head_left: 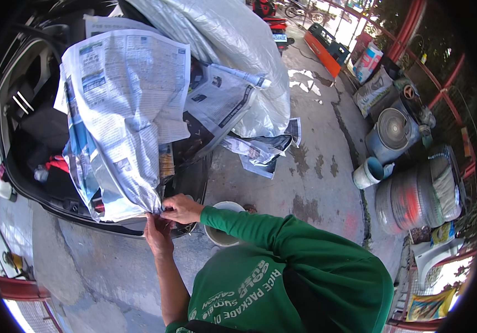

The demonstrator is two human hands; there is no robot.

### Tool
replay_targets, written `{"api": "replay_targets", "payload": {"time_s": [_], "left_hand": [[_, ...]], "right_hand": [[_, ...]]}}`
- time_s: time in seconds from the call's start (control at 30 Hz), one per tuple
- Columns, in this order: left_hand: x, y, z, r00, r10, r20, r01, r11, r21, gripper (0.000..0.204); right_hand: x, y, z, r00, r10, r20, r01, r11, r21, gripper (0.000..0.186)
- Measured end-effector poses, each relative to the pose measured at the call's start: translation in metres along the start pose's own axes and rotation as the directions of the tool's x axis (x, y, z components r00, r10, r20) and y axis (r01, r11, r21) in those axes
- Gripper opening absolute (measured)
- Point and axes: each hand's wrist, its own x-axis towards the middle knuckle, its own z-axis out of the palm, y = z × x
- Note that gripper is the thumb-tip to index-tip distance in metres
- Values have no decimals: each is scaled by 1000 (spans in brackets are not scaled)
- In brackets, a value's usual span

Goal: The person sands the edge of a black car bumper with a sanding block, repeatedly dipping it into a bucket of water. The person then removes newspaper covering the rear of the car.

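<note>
Pinching the bottom corner of a big newspaper sheet (122, 111), both hands meet at one spot low on the paper. Sheet rises up and away from the hands, draped over the rear of a car (22, 183) with its boot open; paper is thin, creased, printed grey with blue patches, edges curling. Left hand (158, 230) comes from below, fingers narrowed onto the corner, bare forearm. Right hand (180, 210) sits just above and right of it, green sleeve, fingers closed on the same corner; the two hands touch or nearly so, hard to tell at this angle. More newspaper (222, 100) lies beyond the hands, up and right, crumpled against a silver plastic cover (233, 50), shiny and wrinkled. Loose torn pages (263, 152) sit on the concrete to the right of the hands. Round pale bucket (222, 233) just right of the right forearm, partly hidden by the sleeve. Stacked tyres (421, 194) well apart, far right.
</note>
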Motion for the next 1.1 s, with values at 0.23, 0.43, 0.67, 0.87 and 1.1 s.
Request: {"api": "replay_targets", "payload": {"time_s": [0.23, 0.43, 0.67, 0.87, 1.1], "left_hand": [[-24, 24, 6, 994, 49, 94, -36, 990, -135, 44], [-30, 66, 2, 961, 245, -126, -249, 968, -20, 44], [-31, 211, -36, 602, 658, -452, -658, 730, 186, 41], [-54, 359, -88, 29, 822, 569, 73, -569, 819, 58], [-41, 378, -16, 155, 988, -29, -547, 110, 830, 51]], "right_hand": [[-21, -52, 33, 989, -56, 133, 22, 970, 243, 25], [-11, -48, 26, 985, -3, 174, -9, 998, 69, 30], [26, -60, -19, 983, -124, 132, 138, 985, -105, 66], [59, -85, -52, 951, -303, 63, 310, 921, -235, 91], [107, -105, -131, 921, -344, -182, 238, 868, -436, 108]]}}
